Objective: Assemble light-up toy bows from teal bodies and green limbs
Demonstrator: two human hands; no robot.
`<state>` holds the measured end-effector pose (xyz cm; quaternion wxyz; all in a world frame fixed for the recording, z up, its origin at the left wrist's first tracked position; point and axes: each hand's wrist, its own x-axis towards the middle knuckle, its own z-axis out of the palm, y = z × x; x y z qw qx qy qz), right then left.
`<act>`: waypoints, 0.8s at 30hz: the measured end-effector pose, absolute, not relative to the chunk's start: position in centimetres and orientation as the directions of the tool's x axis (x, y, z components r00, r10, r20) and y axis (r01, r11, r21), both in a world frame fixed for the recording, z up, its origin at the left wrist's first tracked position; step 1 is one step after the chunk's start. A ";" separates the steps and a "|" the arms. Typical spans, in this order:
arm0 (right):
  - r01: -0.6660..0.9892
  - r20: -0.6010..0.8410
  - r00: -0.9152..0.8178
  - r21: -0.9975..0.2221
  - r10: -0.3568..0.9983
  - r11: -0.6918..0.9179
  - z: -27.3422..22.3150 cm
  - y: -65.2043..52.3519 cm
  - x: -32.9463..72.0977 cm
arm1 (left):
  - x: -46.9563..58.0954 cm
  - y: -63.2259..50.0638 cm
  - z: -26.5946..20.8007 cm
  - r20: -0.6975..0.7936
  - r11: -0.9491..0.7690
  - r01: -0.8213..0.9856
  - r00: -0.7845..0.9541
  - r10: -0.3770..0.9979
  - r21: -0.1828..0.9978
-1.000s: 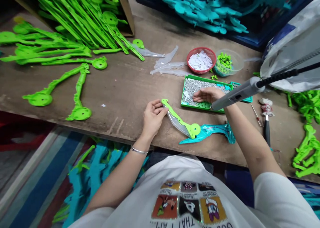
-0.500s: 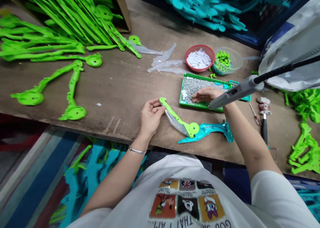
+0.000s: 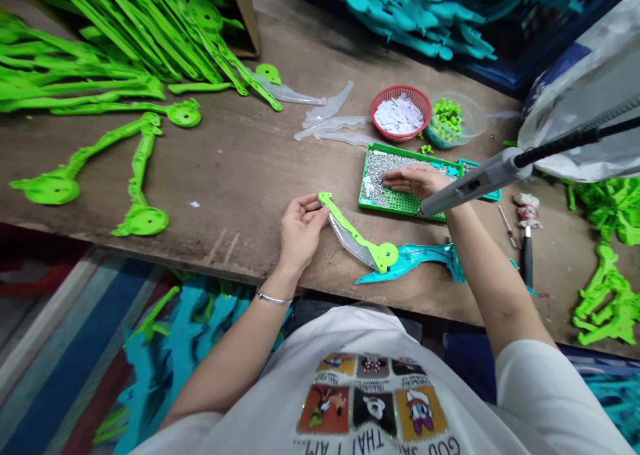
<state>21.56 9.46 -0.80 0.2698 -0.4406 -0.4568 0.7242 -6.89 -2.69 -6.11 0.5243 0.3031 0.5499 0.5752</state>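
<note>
My left hand (image 3: 300, 234) pinches the upper end of a lime-green plastic arm piece (image 3: 360, 237). A clear plastic strip (image 3: 345, 240) lies along its lower side. Its round end overlaps a teal plastic part (image 3: 417, 260) lying near the table's front edge. My right hand (image 3: 414, 178) is in a green perforated tray (image 3: 400, 200), fingers stretched out against a heap of tiny silvery metal pieces (image 3: 383, 167), probably screws. No piece can be made out in that hand. A grey power screwdriver (image 3: 470, 183) hangs in front of the right wrist and hides part of it.
Behind the tray stand a red basket (image 3: 375, 112) of white pieces and a clear bowl (image 3: 475, 118) of small green parts. Clear strips (image 3: 340, 125) lie to their left. Green parts (image 3: 145, 222) spread at left; a black-handled tool (image 3: 527, 258) lies at right.
My right hand has shifted the metal pieces toward the back of the tray, baring more of its perforated floor. My left hand still holds the green arm piece.
</note>
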 end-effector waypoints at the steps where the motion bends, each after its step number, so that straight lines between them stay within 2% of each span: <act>1: -0.029 -0.340 -0.432 -0.921 0.835 -0.390 -0.9 9.7 21.4 | -6.9 -2.7 -6.1 -0.228 0.155 -0.271 -0.264 0.937 0.950; 5: -0.093 -0.173 -0.262 -0.975 0.949 -0.203 0.3 9.3 22.5 | -6.9 -2.7 -5.8 -0.223 0.155 -0.258 -0.262 0.939 0.954; 8: -0.160 0.043 -0.034 -0.986 0.998 0.037 2.2 6.0 24.0 | -7.0 -2.7 -5.7 -0.218 0.161 -0.227 -0.256 0.942 0.961; 9: -0.146 0.124 0.023 -0.981 0.992 0.126 2.6 4.5 24.2 | -7.1 -2.6 -5.6 -0.222 0.168 -0.218 -0.253 0.942 0.961; 12: -0.022 0.248 0.048 -0.968 0.968 0.249 2.9 -0.1 23.8 | -7.1 -2.6 -5.5 -0.252 0.209 -0.191 -0.242 0.937 0.959; 17: 0.178 0.301 0.142 -0.945 0.943 0.275 2.9 -2.8 21.3 | -6.6 -2.7 -5.5 -0.260 0.236 -0.125 -0.223 0.940 0.964; 21: 0.183 0.320 0.138 -0.938 0.937 0.294 4.7 -1.2 20.3 | -6.0 -2.8 -5.8 -0.238 0.231 -0.060 -0.232 0.943 0.971; 24: 0.197 0.395 0.225 -0.914 0.891 0.355 4.7 0.5 19.6 | -5.8 -2.8 -5.8 -0.252 0.238 -0.088 -0.226 0.941 0.967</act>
